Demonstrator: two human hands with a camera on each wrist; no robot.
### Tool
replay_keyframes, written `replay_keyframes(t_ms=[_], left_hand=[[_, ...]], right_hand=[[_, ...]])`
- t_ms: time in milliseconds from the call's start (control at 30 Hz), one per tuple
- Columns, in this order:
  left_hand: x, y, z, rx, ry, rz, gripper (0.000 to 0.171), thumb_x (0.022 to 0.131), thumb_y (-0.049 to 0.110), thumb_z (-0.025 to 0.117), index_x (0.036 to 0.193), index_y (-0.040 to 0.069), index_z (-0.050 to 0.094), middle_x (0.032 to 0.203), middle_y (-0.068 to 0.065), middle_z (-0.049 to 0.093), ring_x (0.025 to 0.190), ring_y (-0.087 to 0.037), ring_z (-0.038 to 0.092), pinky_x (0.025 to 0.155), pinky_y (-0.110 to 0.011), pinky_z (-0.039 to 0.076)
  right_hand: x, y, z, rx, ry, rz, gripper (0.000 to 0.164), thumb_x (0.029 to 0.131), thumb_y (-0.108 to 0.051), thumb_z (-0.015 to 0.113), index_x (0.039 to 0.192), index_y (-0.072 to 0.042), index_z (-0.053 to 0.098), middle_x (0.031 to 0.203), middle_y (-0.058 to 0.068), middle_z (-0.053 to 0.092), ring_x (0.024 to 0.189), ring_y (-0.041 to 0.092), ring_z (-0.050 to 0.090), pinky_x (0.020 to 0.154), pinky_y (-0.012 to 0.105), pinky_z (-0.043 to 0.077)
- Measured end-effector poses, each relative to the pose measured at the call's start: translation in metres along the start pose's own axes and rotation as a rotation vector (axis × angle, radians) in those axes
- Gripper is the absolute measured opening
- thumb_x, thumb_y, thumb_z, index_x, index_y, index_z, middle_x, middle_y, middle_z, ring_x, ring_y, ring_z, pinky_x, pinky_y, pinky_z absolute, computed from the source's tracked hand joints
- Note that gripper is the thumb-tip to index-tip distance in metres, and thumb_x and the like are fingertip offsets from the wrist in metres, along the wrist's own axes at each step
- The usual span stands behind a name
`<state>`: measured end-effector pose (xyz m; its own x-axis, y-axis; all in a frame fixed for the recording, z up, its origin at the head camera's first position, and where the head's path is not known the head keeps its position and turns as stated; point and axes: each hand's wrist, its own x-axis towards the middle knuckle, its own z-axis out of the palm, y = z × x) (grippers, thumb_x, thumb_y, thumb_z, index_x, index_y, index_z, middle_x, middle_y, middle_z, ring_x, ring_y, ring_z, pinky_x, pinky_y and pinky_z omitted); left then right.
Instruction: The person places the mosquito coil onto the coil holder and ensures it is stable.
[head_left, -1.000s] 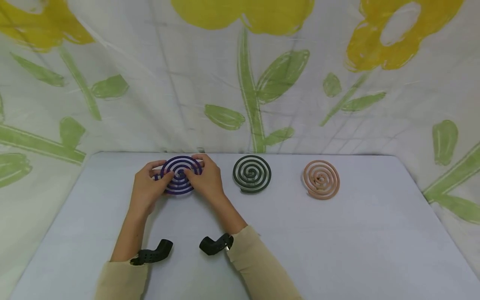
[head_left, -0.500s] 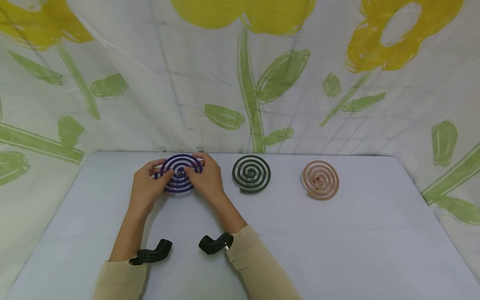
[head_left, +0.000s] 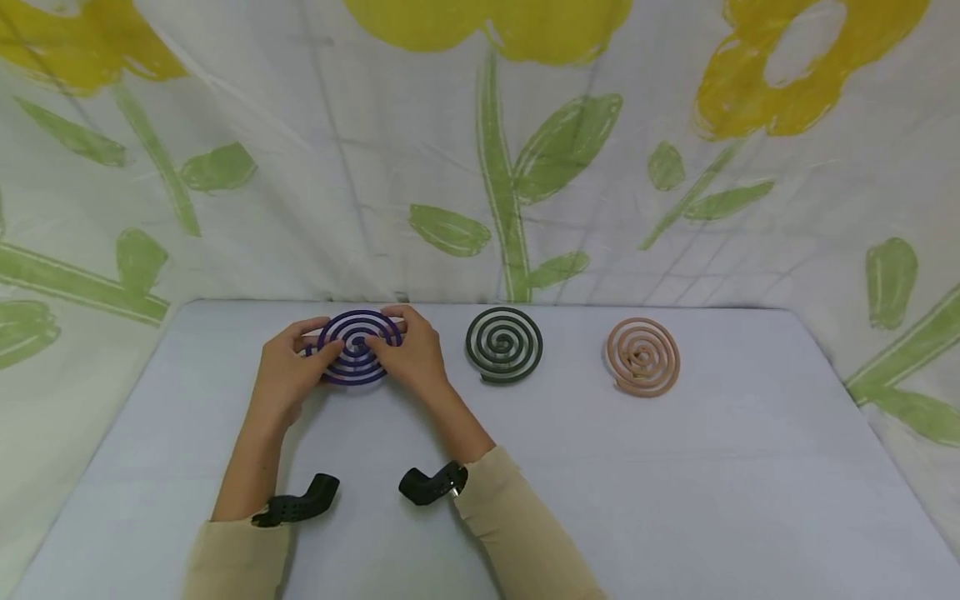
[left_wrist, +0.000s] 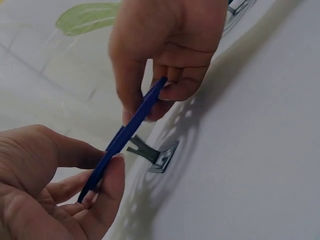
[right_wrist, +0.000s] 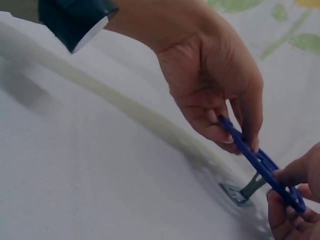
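Note:
A purple spiral mosquito coil (head_left: pixel 357 367) is held in both hands near the back left of the table. My left hand (head_left: pixel 291 367) pinches its left side, the thumb on the upper face and fingers beneath. My right hand (head_left: pixel 411 350) pinches the right side the same way. Below the coil, in the left wrist view, a small metal coil stand (left_wrist: pixel 164 159) rests on the table, its forked prong (left_wrist: pixel 142 149) rising toward the coil's underside. The coil (right_wrist: pixel 260 162) shows edge-on in the right wrist view, raised above the stand's base (right_wrist: pixel 236 194).
Right of the hands lies a dark green mosquito coil (head_left: pixel 504 373), and farther right an orange-brown one (head_left: pixel 643 388) with a stand showing at its centre. Behind the white table (head_left: pixel 675 500) hangs a cloth (head_left: pixel 360 167) printed with flowers.
Both hands keep their hold on the purple coil, which shifts only slightly up and then back down. The left hand and forearm have edged a little to the left.

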<state>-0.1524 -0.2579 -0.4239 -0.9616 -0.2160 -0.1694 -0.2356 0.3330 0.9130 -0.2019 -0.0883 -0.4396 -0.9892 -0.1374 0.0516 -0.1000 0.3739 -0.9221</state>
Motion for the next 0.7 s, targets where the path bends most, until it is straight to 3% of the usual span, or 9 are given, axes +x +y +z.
replay_keyframes(t_ms=[167, 367, 700], left_hand=[[0.0003, 0.0006, -0.0021, -0.01, -0.03, -0.009, 0.06, 0.104, 0.022, 0.066, 0.158, 0.005, 0.046, 0.142, -0.028, 0.06, 0.092, -0.002, 0.062, 0.07, -0.016, 0.061], [0.0015, -0.0012, 0.0015, -0.006, 0.0, 0.002, 0.059, 0.104, 0.02, 0.067, 0.157, 0.005, 0.048, 0.137, -0.027, 0.062, 0.082, 0.001, 0.062, 0.065, -0.02, 0.062], [0.004, -0.0037, 0.0063, -0.026, -0.004, 0.009, 0.06, 0.103, 0.02, 0.068, 0.157, 0.004, 0.047, 0.139, -0.028, 0.061, 0.084, 0.001, 0.063, 0.065, -0.017, 0.061]], right_hand=[[-0.0011, 0.0007, 0.0003, 0.002, 0.007, -0.022, 0.041, 0.088, -0.016, 0.082, 0.128, -0.01, 0.071, 0.103, 0.013, 0.079, 0.088, 0.013, 0.069, 0.075, 0.017, 0.053], [-0.0017, 0.0023, 0.001, -0.002, 0.026, -0.005, 0.041, 0.089, -0.016, 0.083, 0.128, -0.011, 0.072, 0.104, 0.013, 0.079, 0.09, 0.015, 0.07, 0.075, 0.019, 0.055], [-0.0004, 0.0051, -0.0013, -0.002, 0.029, 0.001, 0.041, 0.089, -0.016, 0.082, 0.128, -0.011, 0.072, 0.105, 0.013, 0.079, 0.092, 0.016, 0.071, 0.078, 0.019, 0.056]])
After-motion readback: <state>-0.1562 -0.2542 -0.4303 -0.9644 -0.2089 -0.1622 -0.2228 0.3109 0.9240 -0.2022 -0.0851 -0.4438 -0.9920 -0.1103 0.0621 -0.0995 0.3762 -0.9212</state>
